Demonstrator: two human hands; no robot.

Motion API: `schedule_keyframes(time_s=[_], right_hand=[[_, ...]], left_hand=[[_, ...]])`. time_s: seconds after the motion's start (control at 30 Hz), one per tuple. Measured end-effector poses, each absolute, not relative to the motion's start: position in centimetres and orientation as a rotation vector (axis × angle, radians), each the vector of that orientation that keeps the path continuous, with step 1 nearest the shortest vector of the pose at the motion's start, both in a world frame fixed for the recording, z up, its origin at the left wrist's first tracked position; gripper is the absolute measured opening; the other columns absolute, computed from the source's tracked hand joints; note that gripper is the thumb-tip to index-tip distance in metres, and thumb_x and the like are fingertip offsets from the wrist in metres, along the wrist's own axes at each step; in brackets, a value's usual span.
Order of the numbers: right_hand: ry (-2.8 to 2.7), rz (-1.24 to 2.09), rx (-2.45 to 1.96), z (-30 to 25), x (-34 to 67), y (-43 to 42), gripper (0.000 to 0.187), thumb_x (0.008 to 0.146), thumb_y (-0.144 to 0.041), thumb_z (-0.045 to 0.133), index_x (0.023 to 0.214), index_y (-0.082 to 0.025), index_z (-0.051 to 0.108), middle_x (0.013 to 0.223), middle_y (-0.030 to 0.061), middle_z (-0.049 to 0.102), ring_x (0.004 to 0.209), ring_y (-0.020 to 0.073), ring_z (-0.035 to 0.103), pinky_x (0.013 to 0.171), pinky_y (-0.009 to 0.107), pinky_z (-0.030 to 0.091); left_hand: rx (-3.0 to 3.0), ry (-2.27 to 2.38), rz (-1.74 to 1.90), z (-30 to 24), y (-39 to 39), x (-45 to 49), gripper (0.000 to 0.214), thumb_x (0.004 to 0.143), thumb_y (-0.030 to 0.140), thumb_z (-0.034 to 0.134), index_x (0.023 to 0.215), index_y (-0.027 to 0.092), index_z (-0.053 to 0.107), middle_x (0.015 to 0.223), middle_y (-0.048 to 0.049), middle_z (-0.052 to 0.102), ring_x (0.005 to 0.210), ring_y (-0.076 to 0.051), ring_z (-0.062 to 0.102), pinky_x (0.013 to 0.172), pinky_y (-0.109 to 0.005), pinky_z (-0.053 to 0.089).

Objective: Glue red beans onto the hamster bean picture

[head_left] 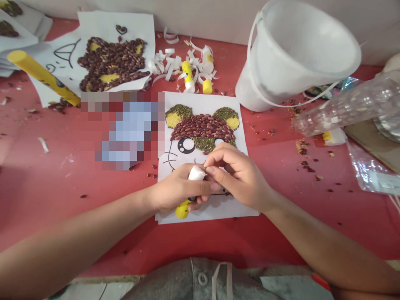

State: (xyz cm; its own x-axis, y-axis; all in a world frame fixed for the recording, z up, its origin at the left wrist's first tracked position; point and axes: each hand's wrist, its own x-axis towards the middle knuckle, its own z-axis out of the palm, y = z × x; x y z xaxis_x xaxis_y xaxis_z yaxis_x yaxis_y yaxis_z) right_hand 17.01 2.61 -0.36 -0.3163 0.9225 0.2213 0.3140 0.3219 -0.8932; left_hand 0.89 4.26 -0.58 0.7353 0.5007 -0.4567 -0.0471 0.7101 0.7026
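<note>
My left hand [173, 187] is wrapped around a glue stick [196, 173] with a white top and a yellow lower end. Thumb and forefinger of my right hand [242, 177] pinch together at the rim of that white top; a tiny dark speck shows there, too small to name. Both hands are over a paper sheet [175, 99] printed with a cartoon animal face. Red-brown beans [203, 126] cover its forehead, and green mung beans [204, 144] lie on the ears and between the eyes. Yellow grains [175, 120] fill the inner ears. My hands hide the lower right of the face.
A white bucket [250, 85] stands at the back right, near a clear plastic bottle [340, 108]. Paper strips [170, 68] and another glue stick [188, 76] lie at the back. A bean-covered picture [115, 62] and a tall yellow tube [43, 77] are at left. Loose beans dot the red table [78, 233].
</note>
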Motion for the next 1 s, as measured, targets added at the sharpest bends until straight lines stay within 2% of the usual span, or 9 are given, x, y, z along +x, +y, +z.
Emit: schedule_keyframes(time_s=[0.27, 0.53, 1.0], right_hand=[[-1.908, 0.909, -1.004, -0.11, 16.92, 2.56, 0.009, 0.087, -0.016, 0.051, 0.080, -0.019, 0.054, 0.076, -0.0006, 0.050, 0.067, 0.0092, 0.049, 0.057, 0.024, 0.042], [-1.980, 0.833, -0.973, 0.04, 17.01, 2.37, 0.010, 0.088, -0.013, 0.049, 0.081, -0.020, 0.053, 0.076, -0.0002, 0.051, 0.068, 0.0098, 0.049, 0.059, 0.025, 0.043], [-1.956, 0.805, -0.949, 0.00, 16.93, 2.26, 0.012, 0.087, -0.010, 0.049, 0.080, -0.019, 0.054, 0.075, -0.0006, 0.051, 0.068, 0.0093, 0.050, 0.060, 0.024, 0.042]], left_hand=[[0.932, 0.595, 0.271, -0.42, 4.69, 0.34, 0.028, 0.073, 0.027, 0.065, 0.053, 0.016, 0.050, 0.038, 0.0056, 0.043, 0.032, -0.004, 0.038, 0.033, -0.017, 0.031], [0.939, 0.592, 0.238, -0.84, 4.78, 0.13, 0.021, 0.071, 0.030, 0.068, 0.061, 0.015, 0.056, 0.038, 0.0060, 0.045, 0.032, -0.005, 0.039, 0.034, -0.018, 0.032], [0.889, 0.585, 0.244, -1.07, 4.91, 0.21, 0.017, 0.071, 0.026, 0.066, 0.061, 0.015, 0.058, 0.040, 0.0052, 0.047, 0.030, -0.005, 0.038, 0.031, -0.018, 0.030]])
